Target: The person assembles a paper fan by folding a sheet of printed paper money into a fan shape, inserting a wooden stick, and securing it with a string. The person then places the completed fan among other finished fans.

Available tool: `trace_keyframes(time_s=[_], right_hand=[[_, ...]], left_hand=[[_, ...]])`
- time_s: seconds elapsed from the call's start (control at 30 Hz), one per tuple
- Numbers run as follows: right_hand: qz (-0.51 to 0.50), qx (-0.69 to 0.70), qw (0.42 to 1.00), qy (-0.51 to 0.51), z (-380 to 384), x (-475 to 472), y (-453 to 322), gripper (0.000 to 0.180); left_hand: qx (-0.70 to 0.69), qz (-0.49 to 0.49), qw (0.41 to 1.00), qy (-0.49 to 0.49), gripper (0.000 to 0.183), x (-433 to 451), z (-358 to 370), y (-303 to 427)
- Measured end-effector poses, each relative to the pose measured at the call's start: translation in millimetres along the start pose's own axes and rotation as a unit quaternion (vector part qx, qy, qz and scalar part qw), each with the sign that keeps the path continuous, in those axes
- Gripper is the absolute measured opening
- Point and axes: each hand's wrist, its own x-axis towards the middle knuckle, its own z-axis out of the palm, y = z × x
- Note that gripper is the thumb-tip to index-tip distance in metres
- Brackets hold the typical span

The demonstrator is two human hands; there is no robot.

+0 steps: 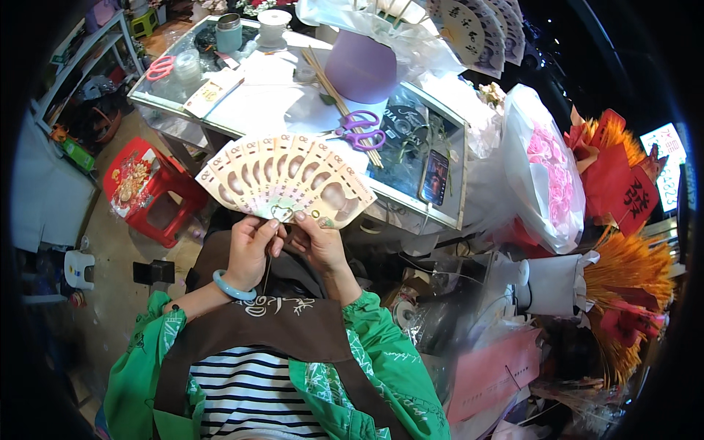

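Observation:
Several 20-denomination banknotes (286,173) are spread in an overlapping fan above my lap. At its narrow base, my left hand (252,242) pinches the notes between thumb and fingers. My right hand (320,241) grips the base from the other side, thumb on top. Between the two thumbs shows a small heart-shaped piece (281,213), perhaps of bent wire. A thin stick or wire (267,275) hangs below my left fingers. Just beyond the fan, purple-handled scissors (360,131) lie on the glass-topped table (258,118). The fingers behind the notes are partly hidden.
Wooden sticks (330,82) lie beside a purple pot (361,67). A phone (434,177) rests near the table's right edge. Other banknote fans (484,38) stand at the back. A wrapped pink bouquet (550,170) is to the right, a red stool (157,190) to the left.

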Motion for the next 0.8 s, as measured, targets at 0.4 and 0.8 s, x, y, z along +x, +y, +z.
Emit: trace_keyframes(time_s=[0.4, 0.8], right_hand=[[0.037, -0.074, 0.996, 0.013, -4, -2, 5, 0.015], [0.009, 0.002, 1.0, 0.013, 6, 2, 16, 0.018]], left_hand=[[0.04, -0.019, 0.999, -0.014, 0.017, -1, -5, 4], [0.011, -0.002, 0.999, 0.041, 0.014, 10, -14, 1]])
